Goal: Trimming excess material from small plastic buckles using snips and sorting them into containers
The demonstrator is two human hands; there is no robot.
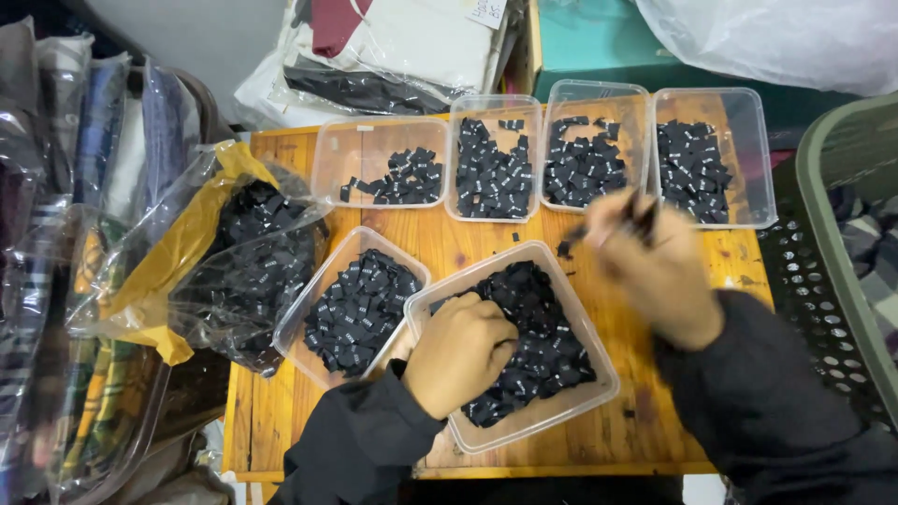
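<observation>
We logged 6 containers on the wooden table (468, 245). 4 stood in a row along the far edge (382, 161) (493, 157) (591, 150) (716, 154), each holding small tags. 2 sat nearer: the left container (348, 304) beside the front container (513, 344), touching. The left hand (460, 353) lay in the front container; the right hand (645, 262) hovered behind it. A plastic bag (220, 257) of tags lay at the table's left edge.
</observation>
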